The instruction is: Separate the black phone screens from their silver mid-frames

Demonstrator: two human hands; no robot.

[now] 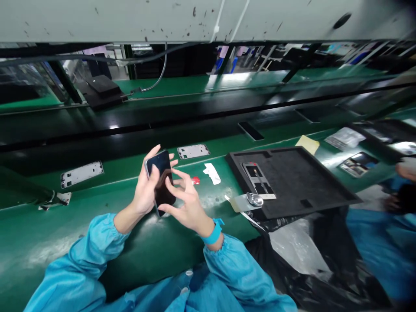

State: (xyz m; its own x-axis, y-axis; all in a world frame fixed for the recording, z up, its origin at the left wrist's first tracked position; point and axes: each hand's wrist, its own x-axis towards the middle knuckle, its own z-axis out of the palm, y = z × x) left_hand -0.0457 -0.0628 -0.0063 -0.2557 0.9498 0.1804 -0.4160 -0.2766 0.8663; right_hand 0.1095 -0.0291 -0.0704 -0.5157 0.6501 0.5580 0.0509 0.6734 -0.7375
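The slim, pale-edged phone [164, 194] lies tilted in your left grip [145, 187], its dark, glossy face turned toward you and catching reflections. Its far end points away from you, and your right grip [189, 203] sits over the lower part.

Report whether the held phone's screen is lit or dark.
Dark: the phone in the left hand looks blackish across its front, with no visible icons or glow. Whether it's powered, I cannot tell.

text: none legible | labels, brands: none legible | numbers: none legible | signs: none legible
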